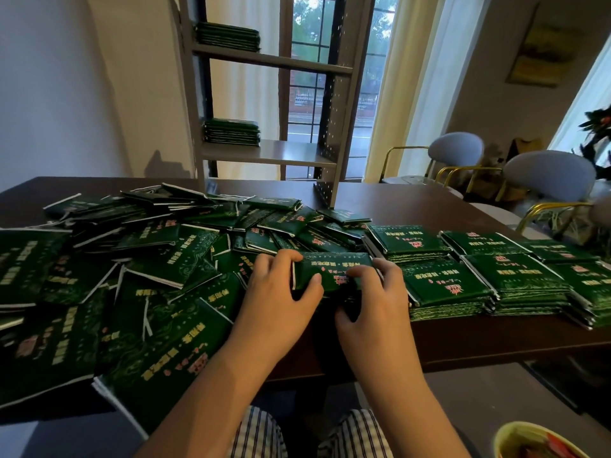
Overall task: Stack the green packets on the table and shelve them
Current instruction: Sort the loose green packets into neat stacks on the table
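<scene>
A loose heap of green packets (132,259) covers the left half of the dark table (429,206). At the table's front middle, both hands hold one small stack of green packets (334,267). My left hand (281,292) grips its left end, thumb on top. My right hand (373,299) grips its right end, fingers curled over the edge. Several neat stacks (515,279) stand in rows to the right. On the grey shelf unit (264,153) behind the table lie two stacks, one on the upper shelf (228,36) and one on the lower shelf (231,132).
Two grey chairs with gold frames (549,176) stand at the table's far right. A window with curtains is behind the shelf. A yellow bowl (535,441) sits at the lower right corner. My checked trousers show below the table edge.
</scene>
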A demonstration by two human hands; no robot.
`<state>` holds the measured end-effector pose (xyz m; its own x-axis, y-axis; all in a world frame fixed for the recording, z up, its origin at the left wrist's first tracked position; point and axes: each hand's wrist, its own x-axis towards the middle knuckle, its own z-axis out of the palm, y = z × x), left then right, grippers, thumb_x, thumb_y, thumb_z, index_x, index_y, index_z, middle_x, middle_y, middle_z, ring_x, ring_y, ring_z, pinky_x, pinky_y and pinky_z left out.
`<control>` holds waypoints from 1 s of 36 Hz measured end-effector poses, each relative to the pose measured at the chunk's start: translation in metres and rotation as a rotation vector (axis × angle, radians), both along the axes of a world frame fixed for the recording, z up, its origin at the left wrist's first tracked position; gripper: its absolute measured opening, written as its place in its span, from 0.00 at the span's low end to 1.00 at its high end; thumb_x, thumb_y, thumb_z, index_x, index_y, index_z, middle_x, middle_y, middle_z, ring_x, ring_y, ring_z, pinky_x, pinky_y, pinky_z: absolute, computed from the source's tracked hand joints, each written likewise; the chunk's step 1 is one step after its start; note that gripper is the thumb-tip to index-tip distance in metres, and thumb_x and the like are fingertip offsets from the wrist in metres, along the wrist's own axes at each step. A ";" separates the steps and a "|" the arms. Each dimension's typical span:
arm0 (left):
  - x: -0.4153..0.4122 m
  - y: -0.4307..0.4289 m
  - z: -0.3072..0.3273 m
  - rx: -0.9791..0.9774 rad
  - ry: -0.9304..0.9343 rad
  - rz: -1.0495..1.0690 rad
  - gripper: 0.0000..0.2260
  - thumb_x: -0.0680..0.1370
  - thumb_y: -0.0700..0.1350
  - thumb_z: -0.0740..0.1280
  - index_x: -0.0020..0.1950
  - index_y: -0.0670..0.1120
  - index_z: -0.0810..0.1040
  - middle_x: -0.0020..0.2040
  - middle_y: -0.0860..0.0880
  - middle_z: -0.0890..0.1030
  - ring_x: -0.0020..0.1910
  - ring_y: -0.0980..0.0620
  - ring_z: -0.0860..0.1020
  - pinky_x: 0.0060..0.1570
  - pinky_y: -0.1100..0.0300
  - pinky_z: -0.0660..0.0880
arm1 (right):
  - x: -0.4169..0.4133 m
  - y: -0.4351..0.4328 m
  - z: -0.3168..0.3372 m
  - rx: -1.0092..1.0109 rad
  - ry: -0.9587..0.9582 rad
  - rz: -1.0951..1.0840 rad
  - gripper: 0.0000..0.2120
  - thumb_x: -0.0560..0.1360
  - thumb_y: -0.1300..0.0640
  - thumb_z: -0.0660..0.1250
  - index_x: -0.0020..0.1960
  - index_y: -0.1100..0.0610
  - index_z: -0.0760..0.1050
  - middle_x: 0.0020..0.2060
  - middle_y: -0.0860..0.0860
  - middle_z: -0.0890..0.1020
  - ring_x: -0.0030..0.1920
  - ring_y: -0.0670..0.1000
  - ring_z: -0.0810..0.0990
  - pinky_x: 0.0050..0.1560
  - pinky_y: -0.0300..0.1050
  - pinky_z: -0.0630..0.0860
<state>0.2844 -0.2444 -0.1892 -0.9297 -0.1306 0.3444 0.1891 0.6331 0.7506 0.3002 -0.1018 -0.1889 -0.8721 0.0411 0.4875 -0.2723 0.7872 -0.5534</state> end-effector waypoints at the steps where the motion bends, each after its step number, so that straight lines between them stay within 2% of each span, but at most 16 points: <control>1: -0.001 0.000 0.000 -0.006 -0.005 -0.002 0.16 0.78 0.58 0.65 0.64 0.56 0.69 0.57 0.54 0.67 0.56 0.52 0.73 0.58 0.55 0.74 | 0.000 0.000 0.000 0.005 0.004 -0.005 0.21 0.70 0.66 0.72 0.62 0.56 0.74 0.70 0.55 0.64 0.73 0.56 0.61 0.69 0.50 0.66; 4: -0.002 0.001 0.001 -0.003 -0.009 -0.002 0.17 0.78 0.58 0.66 0.65 0.56 0.69 0.58 0.54 0.67 0.57 0.53 0.73 0.58 0.57 0.73 | -0.001 -0.001 0.000 0.027 0.003 -0.012 0.22 0.70 0.66 0.72 0.62 0.56 0.74 0.69 0.54 0.65 0.74 0.55 0.60 0.68 0.48 0.65; 7: -0.002 0.003 0.002 0.002 -0.009 -0.005 0.17 0.78 0.58 0.65 0.65 0.56 0.69 0.58 0.54 0.67 0.55 0.56 0.72 0.53 0.63 0.69 | -0.002 -0.001 0.001 0.054 0.006 -0.039 0.23 0.69 0.66 0.73 0.63 0.57 0.75 0.67 0.55 0.68 0.74 0.58 0.61 0.71 0.55 0.66; 9: -0.002 0.003 0.002 0.009 -0.003 -0.002 0.17 0.79 0.59 0.65 0.65 0.56 0.70 0.58 0.54 0.67 0.51 0.58 0.72 0.49 0.64 0.69 | -0.003 -0.001 0.001 0.088 0.036 -0.066 0.23 0.67 0.66 0.75 0.61 0.58 0.76 0.64 0.56 0.71 0.72 0.60 0.65 0.69 0.60 0.68; 11: -0.002 0.002 0.002 0.020 0.003 0.004 0.16 0.79 0.59 0.64 0.64 0.56 0.70 0.57 0.54 0.67 0.47 0.60 0.72 0.44 0.65 0.69 | -0.004 -0.001 0.001 0.153 0.058 -0.099 0.24 0.65 0.64 0.76 0.59 0.57 0.77 0.61 0.56 0.75 0.72 0.61 0.66 0.69 0.61 0.68; 18: -0.004 0.004 0.004 0.064 -0.001 -0.046 0.15 0.80 0.57 0.65 0.64 0.55 0.71 0.54 0.54 0.67 0.45 0.62 0.73 0.47 0.64 0.71 | -0.007 0.001 0.001 0.184 0.080 -0.095 0.23 0.65 0.64 0.74 0.60 0.57 0.77 0.58 0.53 0.76 0.65 0.57 0.72 0.65 0.54 0.70; 22: -0.006 0.004 0.005 0.046 -0.004 -0.070 0.15 0.80 0.56 0.64 0.65 0.54 0.71 0.55 0.54 0.68 0.47 0.60 0.73 0.48 0.64 0.70 | -0.006 0.003 0.003 0.166 0.078 -0.091 0.23 0.66 0.65 0.74 0.60 0.57 0.77 0.59 0.54 0.76 0.64 0.58 0.72 0.64 0.55 0.70; 26: -0.006 0.003 0.006 0.025 0.000 -0.084 0.16 0.81 0.56 0.63 0.67 0.54 0.71 0.56 0.53 0.68 0.48 0.58 0.73 0.50 0.63 0.72 | -0.003 0.001 0.007 0.153 0.064 -0.053 0.28 0.68 0.65 0.71 0.67 0.57 0.71 0.60 0.52 0.75 0.65 0.55 0.70 0.67 0.52 0.68; 30: -0.004 0.000 0.011 -0.009 0.112 -0.066 0.15 0.81 0.53 0.63 0.66 0.51 0.72 0.56 0.53 0.68 0.53 0.57 0.73 0.56 0.61 0.74 | 0.003 -0.005 0.016 0.072 0.101 -0.006 0.29 0.69 0.67 0.69 0.69 0.56 0.69 0.62 0.52 0.72 0.66 0.53 0.68 0.67 0.49 0.67; 33: -0.003 -0.007 0.030 0.085 0.265 -0.027 0.10 0.81 0.50 0.64 0.61 0.50 0.75 0.54 0.53 0.71 0.50 0.61 0.74 0.51 0.69 0.73 | 0.012 -0.019 0.020 -0.017 0.143 0.050 0.27 0.70 0.65 0.71 0.67 0.55 0.69 0.61 0.50 0.71 0.65 0.50 0.68 0.66 0.44 0.67; 36: -0.002 -0.020 0.053 0.319 0.313 -0.047 0.05 0.82 0.48 0.64 0.57 0.52 0.76 0.50 0.53 0.77 0.45 0.61 0.77 0.45 0.68 0.75 | 0.025 -0.040 0.016 -0.117 0.227 0.144 0.21 0.70 0.64 0.72 0.57 0.51 0.68 0.53 0.46 0.70 0.56 0.47 0.70 0.59 0.34 0.66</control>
